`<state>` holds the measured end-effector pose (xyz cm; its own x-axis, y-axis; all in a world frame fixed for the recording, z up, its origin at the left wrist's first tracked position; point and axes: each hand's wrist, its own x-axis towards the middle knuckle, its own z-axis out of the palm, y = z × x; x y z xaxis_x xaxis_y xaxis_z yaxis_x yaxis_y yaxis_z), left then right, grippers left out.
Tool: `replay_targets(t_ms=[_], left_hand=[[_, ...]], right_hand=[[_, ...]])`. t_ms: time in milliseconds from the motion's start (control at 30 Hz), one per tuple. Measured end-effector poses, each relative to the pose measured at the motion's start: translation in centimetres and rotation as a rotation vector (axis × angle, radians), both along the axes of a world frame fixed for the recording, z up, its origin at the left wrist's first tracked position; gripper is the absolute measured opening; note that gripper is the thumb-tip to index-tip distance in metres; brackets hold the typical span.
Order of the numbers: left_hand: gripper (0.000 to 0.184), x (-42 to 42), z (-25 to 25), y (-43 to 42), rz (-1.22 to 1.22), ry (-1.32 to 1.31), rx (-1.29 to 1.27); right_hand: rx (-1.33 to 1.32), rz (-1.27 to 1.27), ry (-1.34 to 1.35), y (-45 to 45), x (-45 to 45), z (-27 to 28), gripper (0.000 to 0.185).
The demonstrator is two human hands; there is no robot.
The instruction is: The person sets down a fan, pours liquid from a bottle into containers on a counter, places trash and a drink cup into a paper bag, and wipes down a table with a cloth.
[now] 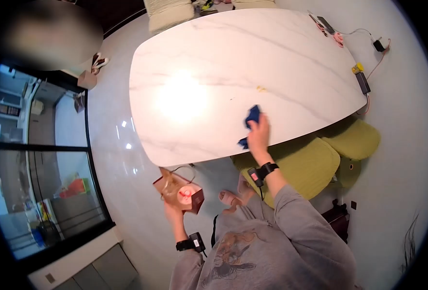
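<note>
My right hand [258, 137] is closed on a crumpled dark blue cloth [253, 116], over the near edge of the white marble-patterned table [272, 53]. Beyond the cloth lie small yellowish scraps [261, 89] and a tiny dark speck [232, 98] on the tabletop. Below the table's near left corner, my left hand [174, 211] holds a reddish-brown paper bag [194, 207] from the side and underneath. The bag's mouth faces up, showing brown wrapping and a pale item with a red mark inside. Most of the left fingers are hidden behind the bag.
Green chairs [296, 169] stand against the table's near right side. A black power adapter [363, 83] with cables lies at the right edge, and a pink item [339, 39] sits at the far right. A cream seat [169, 17] is behind the table.
</note>
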<state>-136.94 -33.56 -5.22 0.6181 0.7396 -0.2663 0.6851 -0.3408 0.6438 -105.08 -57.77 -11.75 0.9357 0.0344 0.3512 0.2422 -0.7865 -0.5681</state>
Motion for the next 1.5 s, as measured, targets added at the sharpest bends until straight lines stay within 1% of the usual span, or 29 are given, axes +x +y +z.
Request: replay_targets(t_ms=[67,100,133,167,200,267,300,333,400,433,500,533,600,633,700,733,800,833,867,933,1000,1067,1133,1233,1267,1333,1367,1467,1500], left_hand=[[0.048,0.1,2.1,0.6,0.162,-0.034,-0.055],[0.048,-0.9,1.1,1.6,0.148,-0.031,-0.052],[0.046,-2.4,-0.8,3.0,0.089,-0.059,0.126],[0.044,-2.9,-1.9,3.7,0.031,-0.084,0.305],[0.044,-2.7,-1.4,4.7,0.02,-0.075,0.304],[0.042,-1.6,0.8,5.3,0.24,-0.172,-0.008],[0.044,0.1,3.2,4.7,0.237,-0.207,-0.021],[0.044,0.2,3.3,5.4,0.229,-0.199,-0.018],[0.046,0.2,3.2,7.3,0.213,-0.032,0.148],[0.046,1.4,4.5,7.0,0.203,-0.032,0.154],[0.046,3.7,6.7,6.4,0.294,0.023,0.081],[0.046,3.7,5.9,7.4,0.292,0.024,0.084],[0.049,2.3,4.2,10.3,0.099,0.11,0.161],[0.049,2.1,4.4,10.8,0.104,0.121,0.161],[0.05,3.4,4.0,12.2,-0.022,0.042,0.134],[0.05,3.2,3.1,13.5,-0.015,0.041,0.13],[0.049,3.1,0.5,16.3,-0.145,0.007,0.155],[0.049,3.6,0.6,16.3,-0.092,0.061,0.171],[0.049,4.4,1.1,16.5,-0.085,0.057,0.158],[0.051,5.8,1.6,17.2,-0.16,-0.024,0.039],[0.051,5.7,0.6,18.7,-0.125,0.122,0.042],[0.05,5.5,-1.4,19.9,-0.109,0.05,0.153],[0.048,6.4,-1.9,20.7,-0.109,0.102,0.134],[0.046,8.3,0.7,20.4,-0.101,0.181,0.116],[0.046,8.4,0.6,20.6,-0.091,0.178,0.111],[0.046,8.8,0.1,20.8,-0.091,0.187,0.171],[0.046,8.9,-0.4,21.0,-0.091,0.181,0.165],[0.048,9.6,-0.8,21.0,-0.085,0.132,0.205],[0.048,10.0,-0.7,21.1,-0.06,0.136,0.189]], right_hand=[[-0.206,-0.207,0.019,-5.2,2.4,0.5,0.038],[-0.15,-0.297,0.013,-7.4,3.6,0.2,0.039],[-0.095,-0.384,0.008,-9.1,4.9,-0.1,0.041],[-0.094,-0.392,0.016,-10.3,6.1,-0.3,0.041],[-0.048,-0.39,0.039,-10.9,6.8,-0.1,0.041],[-0.005,-0.398,0.075,-11.7,8.1,0.3,0.041],[0.003,-0.396,0.063,-11.4,8.5,0.5,0.041],[0.013,-0.394,0.049,-11.0,9.1,0.5,0.042],[-0.009,-0.402,0.034,-10.6,10.4,0.1,0.041],[-0.023,-0.368,0.022,-10.2,11.0,0.1,0.041],[-0.043,-0.279,-0.02,-9.0,11.9,0.3,0.04],[-0.038,-0.232,-0.003,-8.1,12.2,0.5,0.039],[-0.009,-0.132,0.016,-6.0,12.3,1.0,0.039],[-0.017,-0.092,0.031,-4.8,12.4,1.1,0.039],[-0.048,0.016,0.045,-2.0,12.1,1.7,0.038],[-0.06,0.068,0.049,-0.4,11.9,1.9,0.038],[-0.055,0.114,0.031,2.8,10.9,2.1,0.038],[-0.046,0.186,0.042,4.3,9.9,2.2,0.037],[-0.04,0.265,0.049,6.0,9.0,2.4,0.037],[-0.036,0.34,0.057,9.7,6.7,2.5,0.036],[-0.035,0.427,0.073,13.7,3.3,2.9,0.035],[-0.023,0.489,0.084,17.9,0.2,3.4,0.035],[0.004,0.599,0.069,21.1,-2.4,3.2,0.036],[0.125,0.696,0.166,24.7,-5.0,3.6,0.038],[0.176,0.71,0.213,25.0,-5.0,3.6,0.038],[0.554,0.543,0.409,23.7,-4.4,4.4,0.038],[0.484,0.466,0.229,22.7,-3.7,5.0,0.038],[0.424,0.216,0.2,18.7,-1.8,6.0,0.036],[0.42,0.214,0.209,18.7,-1.9,5.5,0.036]])
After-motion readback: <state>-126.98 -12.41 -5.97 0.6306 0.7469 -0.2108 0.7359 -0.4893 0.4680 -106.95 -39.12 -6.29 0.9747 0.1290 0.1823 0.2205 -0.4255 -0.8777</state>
